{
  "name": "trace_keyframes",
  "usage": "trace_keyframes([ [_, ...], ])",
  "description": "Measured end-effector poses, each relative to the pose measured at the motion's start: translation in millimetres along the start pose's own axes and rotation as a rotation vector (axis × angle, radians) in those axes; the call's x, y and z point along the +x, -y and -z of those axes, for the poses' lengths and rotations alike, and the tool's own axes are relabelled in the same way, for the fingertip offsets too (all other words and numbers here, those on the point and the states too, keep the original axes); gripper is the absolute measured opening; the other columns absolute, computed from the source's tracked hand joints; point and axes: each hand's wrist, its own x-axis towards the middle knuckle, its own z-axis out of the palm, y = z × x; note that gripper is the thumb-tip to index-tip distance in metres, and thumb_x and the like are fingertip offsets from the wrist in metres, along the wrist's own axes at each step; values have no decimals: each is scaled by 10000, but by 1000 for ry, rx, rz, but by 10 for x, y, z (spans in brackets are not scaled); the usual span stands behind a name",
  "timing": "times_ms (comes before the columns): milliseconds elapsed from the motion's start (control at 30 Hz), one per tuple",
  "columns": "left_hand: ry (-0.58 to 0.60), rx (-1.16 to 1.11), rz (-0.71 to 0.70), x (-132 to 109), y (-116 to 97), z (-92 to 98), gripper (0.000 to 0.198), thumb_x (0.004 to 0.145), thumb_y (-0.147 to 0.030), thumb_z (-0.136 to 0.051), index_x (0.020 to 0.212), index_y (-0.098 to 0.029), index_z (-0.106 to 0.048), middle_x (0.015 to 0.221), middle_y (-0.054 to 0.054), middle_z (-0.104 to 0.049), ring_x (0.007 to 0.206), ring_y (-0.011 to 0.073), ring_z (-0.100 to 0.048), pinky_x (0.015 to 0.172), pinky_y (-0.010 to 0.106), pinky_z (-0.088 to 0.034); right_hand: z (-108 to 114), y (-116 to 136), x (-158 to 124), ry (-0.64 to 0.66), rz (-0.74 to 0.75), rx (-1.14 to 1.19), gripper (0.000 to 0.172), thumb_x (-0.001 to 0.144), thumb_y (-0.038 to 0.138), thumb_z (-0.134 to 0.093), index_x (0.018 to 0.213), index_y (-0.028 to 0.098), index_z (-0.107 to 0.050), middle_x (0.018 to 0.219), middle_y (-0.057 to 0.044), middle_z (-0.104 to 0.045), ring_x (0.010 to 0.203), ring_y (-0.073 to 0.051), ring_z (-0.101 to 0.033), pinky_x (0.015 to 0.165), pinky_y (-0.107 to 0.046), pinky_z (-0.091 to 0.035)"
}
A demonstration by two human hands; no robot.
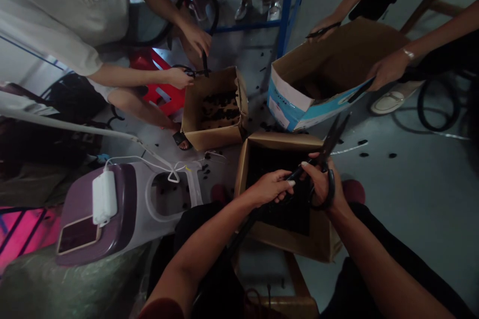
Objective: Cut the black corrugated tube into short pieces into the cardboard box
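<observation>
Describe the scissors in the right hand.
The large black scissors look like metal, with long blades slightly open and pointing away from the person, and a looped handle. The right hand grips them over a cardboard box. A dark strip held in the left hand runs near the pivot; contact is hard to tell.

Nearest carton (292,241): between the seated person's knees
Second carton (211,135): just behind it
Third carton (290,104): behind, rightward
Phone (78,234): on a plastic stool (149,229), leftward

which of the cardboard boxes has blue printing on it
The tilted box at top right, beside a co-worker's hand, has white and blue print. The box in front of the person and the one holding black pieces are plain brown.
</observation>
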Motion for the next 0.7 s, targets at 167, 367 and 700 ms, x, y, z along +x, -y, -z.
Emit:
trace_keyframes([
  [167, -24, -12, -25, 37, 9, -10, 342, 826, -269, -502, 1134, -124, -536, 740, -22, -524, 496, 32, -416, 468, 180, -343, 11, -114, -19, 67, 67, -146, 414, 718, 456, -665, 1028, 221, -522, 619, 63, -501, 536, -130, -505, 525, -277, -407],
  [367, -59, -19, 7, -8, -69, -11, 290, 833, -280, -490, 1073, -133, -556, 701, -46, -467, 488, 19, -355, 455, 164, -251, 46, -97, -9, 114, 15, -57, 437, 690, 457, -703, 1007, 224, -513, 620, 58, -536, 537, -129, -534, 513, -263, -421],
  [700, -40, -101, 33, -42, -37, 1, 298, 804, -387, -538, 970, -141, -549, 652, -65, -430, 439, 10, -293, 436, 175, -175, 104, -2, -36, 201, -145, 173, 503, 603, 440, -764, 993, 240, -517, 769, 48, -607, 570, -110, -574, 524, -246, -472],
])
